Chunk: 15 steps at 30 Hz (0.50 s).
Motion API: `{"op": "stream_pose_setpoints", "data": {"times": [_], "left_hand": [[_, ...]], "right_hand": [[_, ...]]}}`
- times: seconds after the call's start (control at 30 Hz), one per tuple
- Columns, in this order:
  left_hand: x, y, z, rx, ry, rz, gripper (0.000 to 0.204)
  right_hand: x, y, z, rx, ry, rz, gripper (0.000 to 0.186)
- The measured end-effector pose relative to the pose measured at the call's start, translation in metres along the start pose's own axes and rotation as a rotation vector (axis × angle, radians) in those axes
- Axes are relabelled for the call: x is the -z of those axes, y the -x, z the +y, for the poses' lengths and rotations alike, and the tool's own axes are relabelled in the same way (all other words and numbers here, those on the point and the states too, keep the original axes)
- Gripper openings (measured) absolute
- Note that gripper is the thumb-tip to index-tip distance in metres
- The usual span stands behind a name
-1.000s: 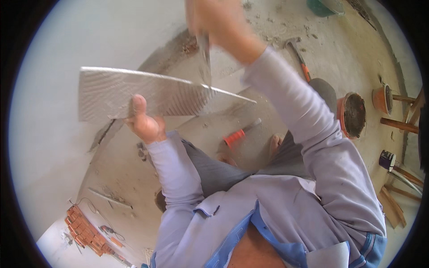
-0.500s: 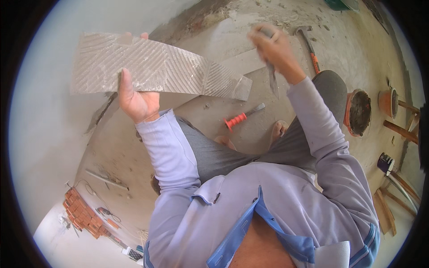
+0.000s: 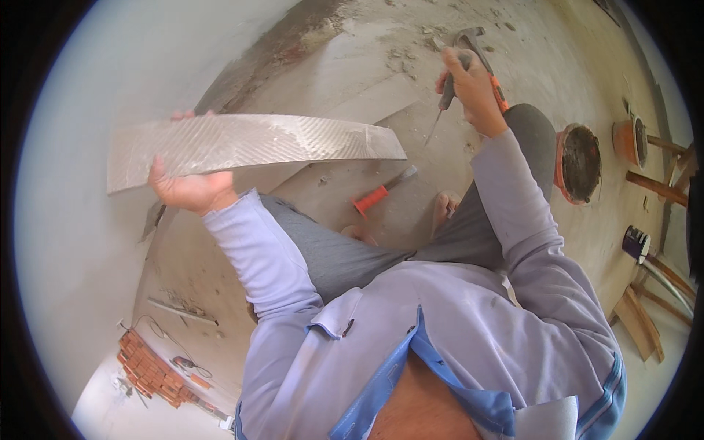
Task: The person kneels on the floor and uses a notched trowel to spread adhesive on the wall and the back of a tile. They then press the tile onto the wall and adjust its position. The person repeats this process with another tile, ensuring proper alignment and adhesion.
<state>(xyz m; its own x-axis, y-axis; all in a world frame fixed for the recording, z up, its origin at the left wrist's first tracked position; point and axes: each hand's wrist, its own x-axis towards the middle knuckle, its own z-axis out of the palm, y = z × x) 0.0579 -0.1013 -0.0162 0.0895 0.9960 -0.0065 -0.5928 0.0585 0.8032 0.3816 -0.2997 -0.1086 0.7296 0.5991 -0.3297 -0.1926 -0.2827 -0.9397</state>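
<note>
My left hand [image 3: 196, 191] grips a long narrow tile [image 3: 271, 141] near its left end, thumb on the near edge and fingertips over the far edge. Combed ridges of grey mortar cover the face toward me. At the upper right, my right hand [image 3: 475, 92] is closed round the dark handle of a trowel [image 3: 438, 119]; its blade points down and shows nearly edge-on, apart from the tile. Below the tile, a chisel [image 3: 372, 200] with a red grip lies on the floor. Just beyond my right hand lies a hammer [image 3: 470, 38] with an orange-and-black handle.
A wall [image 3: 81, 139] rises along the left. To the right stand a bucket of dark mortar [image 3: 579, 165], a smaller orange bucket [image 3: 628, 143] and wooden pieces [image 3: 639, 323]. Red bricks [image 3: 152, 369] are stacked at the lower left. A flat slab [image 3: 374, 103] lies on the floor beyond the tile.
The tile has shifted toward the lower left and tilted so its near edge shows. My right hand has moved right, away from the tile, with the trowel still in it.
</note>
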Motion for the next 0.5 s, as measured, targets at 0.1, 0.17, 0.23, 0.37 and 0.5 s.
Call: {"op": "stream_pose_setpoints", "data": {"times": [0.1, 0.17, 0.23, 0.37, 0.5], "left_hand": [[0.010, -0.006, 0.001, -0.011, -0.113, 0.311, 0.064], [0.020, -0.009, 0.000, -0.033, -0.200, 0.441, 0.063], [0.030, -0.012, -0.001, -0.031, -0.234, 0.507, 0.064], [0.045, -0.011, -0.003, -0.003, -0.101, 0.335, 0.071], [0.039, -0.010, -0.003, -0.038, 0.104, -0.271, 0.092]], "right_hand": [[-0.005, 0.011, 0.001, 0.126, -0.037, -0.059, 0.028], [-0.006, 0.014, 0.004, 0.143, 0.035, -0.113, 0.023], [-0.002, 0.010, 0.010, 0.143, 0.171, -0.163, 0.021], [-0.001, -0.003, 0.027, 0.036, 0.560, -0.208, 0.023], [-0.036, 0.002, 0.030, 0.230, 0.609, -0.572, 0.039]]}}
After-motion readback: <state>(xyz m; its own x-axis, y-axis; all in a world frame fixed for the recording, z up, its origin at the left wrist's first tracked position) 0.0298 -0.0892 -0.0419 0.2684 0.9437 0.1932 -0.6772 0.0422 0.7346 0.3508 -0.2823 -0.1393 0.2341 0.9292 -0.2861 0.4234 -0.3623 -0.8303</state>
